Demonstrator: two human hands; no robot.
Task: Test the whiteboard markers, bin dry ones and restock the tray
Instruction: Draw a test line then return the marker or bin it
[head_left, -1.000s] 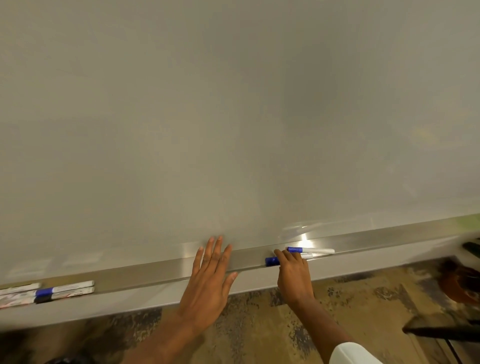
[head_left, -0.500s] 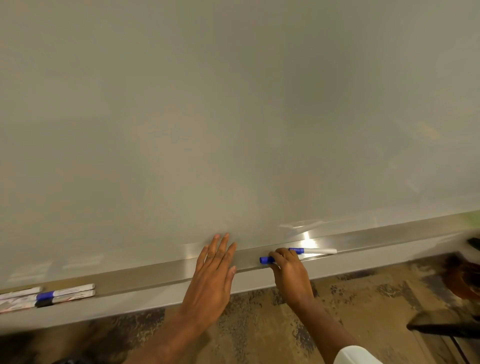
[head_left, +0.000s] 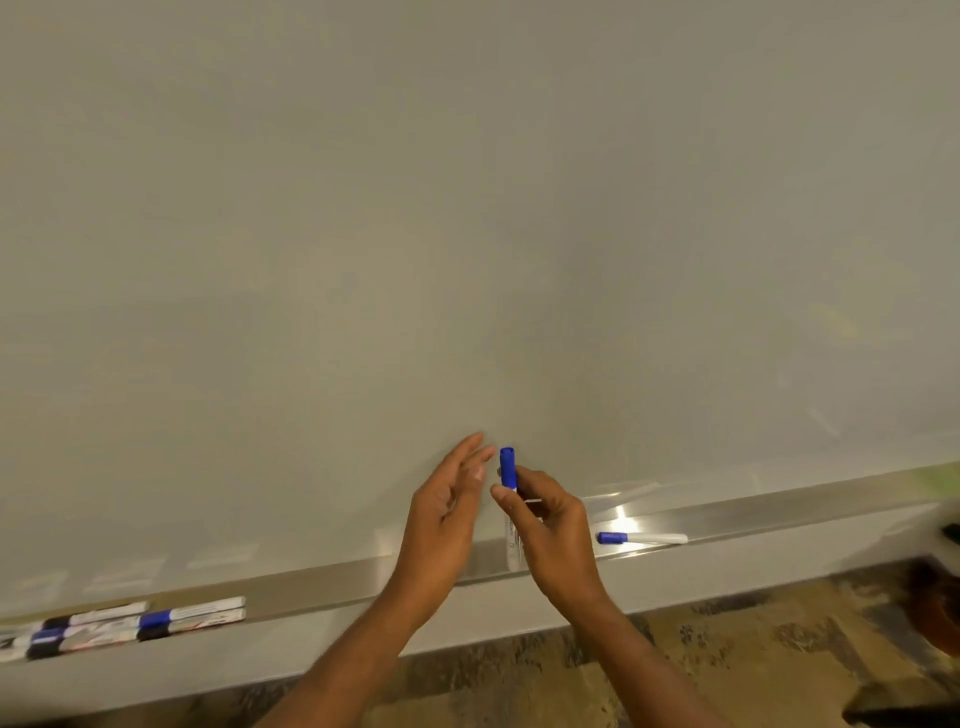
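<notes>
- The right hand pinches a blue-capped marker upright, cap uppermost, probably for uncapping.
- The left hand, fingers spread and empty, hovers just beside that cap.
- Both are held above the tray, close to the whiteboard for testing; other markers lie in the tray.

L forearm & R forearm, both bare, rise from the bottom edge & converge at centre. L hand is raised, palm turned toward the R side, fingers nearly straight, tips pointing up; it holds nothing. R hand sits just beside it, back toward camera, thumb & fingers curled round a marker, gripping it upright w/ blue cap on top. L fingertips are near the cap, not touching.
</notes>
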